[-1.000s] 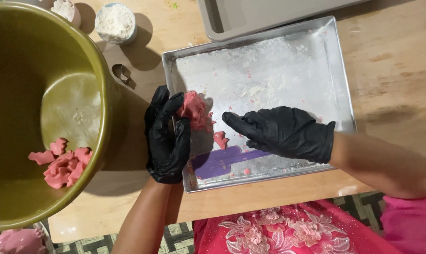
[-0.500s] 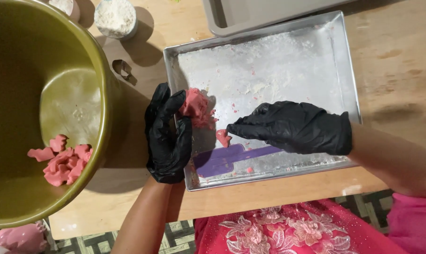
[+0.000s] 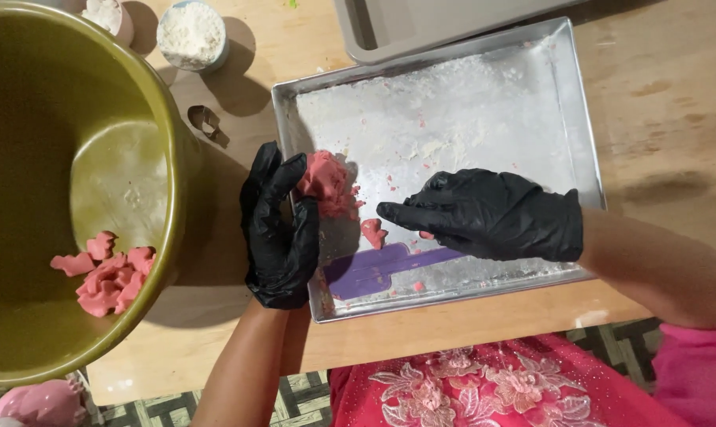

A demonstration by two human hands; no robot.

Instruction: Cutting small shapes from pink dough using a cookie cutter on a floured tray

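Note:
A floured metal baking tray (image 3: 579, 150) lies on the wooden table. My left hand (image 3: 277, 229), in a black glove, rests on the tray's left rim and cups a lump of pink dough (image 3: 326, 183) with its fingertips. My right hand (image 3: 488, 213), also gloved, hovers low inside the tray with fingers pointing left, pinching tiny pink dough bits. A small pink dough scrap (image 3: 371, 232) lies just off its fingertips. A purple scraper (image 3: 378, 267) lies flat under that hand near the tray's front wall.
A large olive-green bowl (image 3: 168, 142) at the left holds several pink cut-out dough shapes (image 3: 105, 273). A metal cookie cutter (image 3: 204, 120) lies between bowl and tray. A cup of flour (image 3: 191, 35) stands at the back. A grey tray (image 3: 421, 24) lies behind.
My right hand has slid a little to the right and curled its fingers over the scraper. The left hand and its dough lump have stayed in place.

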